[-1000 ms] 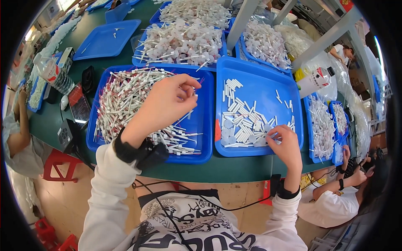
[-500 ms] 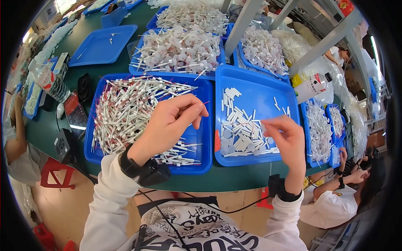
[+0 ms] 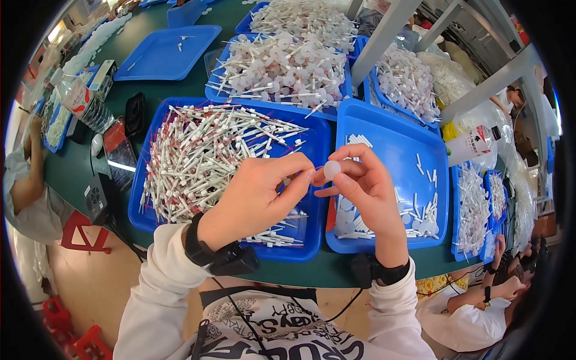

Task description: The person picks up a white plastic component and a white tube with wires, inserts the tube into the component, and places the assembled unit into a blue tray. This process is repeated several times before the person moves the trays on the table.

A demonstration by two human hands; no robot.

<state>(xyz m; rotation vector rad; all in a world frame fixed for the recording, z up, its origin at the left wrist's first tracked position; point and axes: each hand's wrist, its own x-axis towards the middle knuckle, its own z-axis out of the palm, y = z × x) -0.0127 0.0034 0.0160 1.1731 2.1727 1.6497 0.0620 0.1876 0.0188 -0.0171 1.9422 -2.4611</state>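
My left hand (image 3: 252, 192) is closed, thumb and forefinger pinching the end of a thin reddish strand. Facing it, my right hand (image 3: 375, 192) pinches a round, translucent white disc (image 3: 332, 170) between thumb and fingers. The fingertips of both hands nearly meet at the disc, above the gap between two blue trays. Beneath my left hand, the left tray (image 3: 313, 141) holds a heap of white sticks with red strands (image 3: 192, 153). The right tray (image 3: 414, 144), under my right hand, holds short white tubes (image 3: 360, 140) and loose discs (image 3: 344, 223).
Behind stand trays heaped with disc-topped sticks (image 3: 282, 69). A grey metal post (image 3: 381, 45) rises at the back right. A white bottle (image 3: 471, 144) stands beside the right tray. On the left are a phone (image 3: 119, 153), a clear bottle (image 3: 87, 108) and a flat blue tray (image 3: 168, 54).
My hands have come together from apart. My right hand has risen leftward from the right tray, and the disc now shows clearly in its fingers. The whole view has shifted slightly.
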